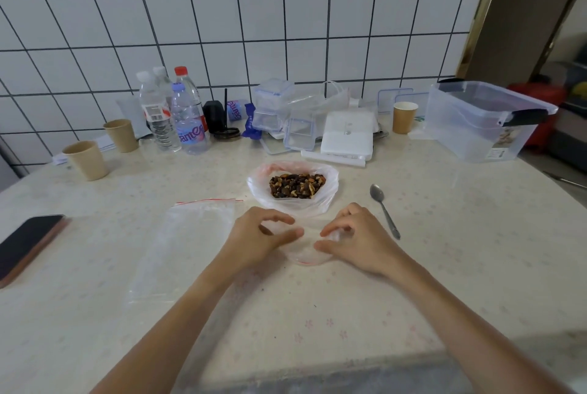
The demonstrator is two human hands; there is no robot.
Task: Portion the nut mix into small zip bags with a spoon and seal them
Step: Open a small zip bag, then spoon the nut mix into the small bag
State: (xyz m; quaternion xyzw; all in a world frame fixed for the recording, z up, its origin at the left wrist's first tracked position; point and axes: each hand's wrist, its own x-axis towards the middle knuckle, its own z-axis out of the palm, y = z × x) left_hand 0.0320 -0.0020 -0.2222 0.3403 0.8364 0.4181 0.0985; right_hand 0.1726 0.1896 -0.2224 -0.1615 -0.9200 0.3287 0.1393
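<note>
A small zip bag [306, 255], clear with a red seal line along its near edge, is lying on the table [444, 266] between the two hands, just in front of the nut mix. The left hand [259, 239] is curling its fingers partway, thumb and forefinger arching toward each other over the bag's left side; the tips are resting on or very near the film, though whether they are actually pinching it cannot be told. The right hand [354, 239] is mirroring this pose, fingers half bent, with the fingertips pressing on the bag's right side and the thumb lying along its near edge.

The nut mix [297, 185] is sitting in an open plastic bag [324, 200] just beyond the hands. A metal spoon [384, 211] is lying bowl-up on the table to the right of the nut mix, near the right hand but not touching it. A stack of larger zip bags [187, 244] is lying flat to the left of the left hand. A dark phone [27, 246] is resting at the table's left edge. Paper cups [87, 160], water bottles [178, 114] and clear storage containers [482, 122] are standing along the tiled wall at the back.
</note>
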